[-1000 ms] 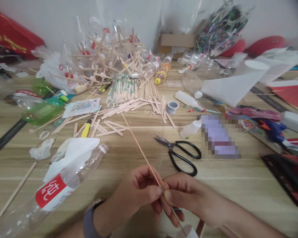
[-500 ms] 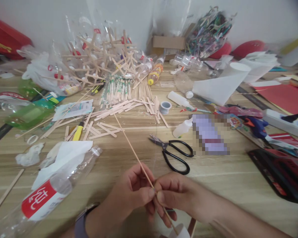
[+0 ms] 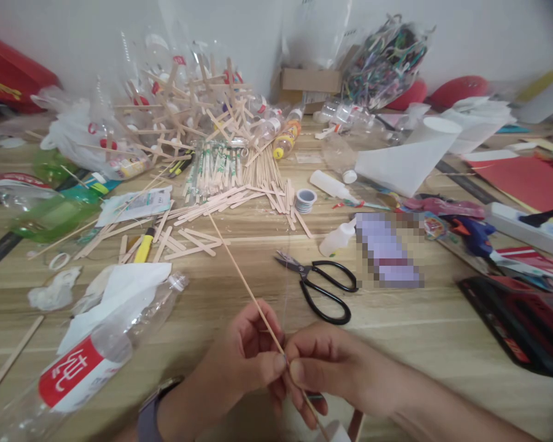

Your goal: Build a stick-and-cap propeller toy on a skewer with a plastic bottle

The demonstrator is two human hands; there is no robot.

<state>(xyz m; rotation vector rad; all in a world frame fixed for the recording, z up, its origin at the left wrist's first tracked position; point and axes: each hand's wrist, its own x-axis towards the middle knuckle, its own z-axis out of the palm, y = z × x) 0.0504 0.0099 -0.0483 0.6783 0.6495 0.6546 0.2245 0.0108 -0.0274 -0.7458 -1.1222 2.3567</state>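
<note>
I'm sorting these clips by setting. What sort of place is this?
Probably a craft room or workshop: black-handled scissors, a yellow utility knife and loose craft sticks lie on a wooden table.

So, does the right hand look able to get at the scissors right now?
Probably yes: the scissors lie uncovered just beyond the right hand, though it is pinching the stick and might need to let go first.
</note>
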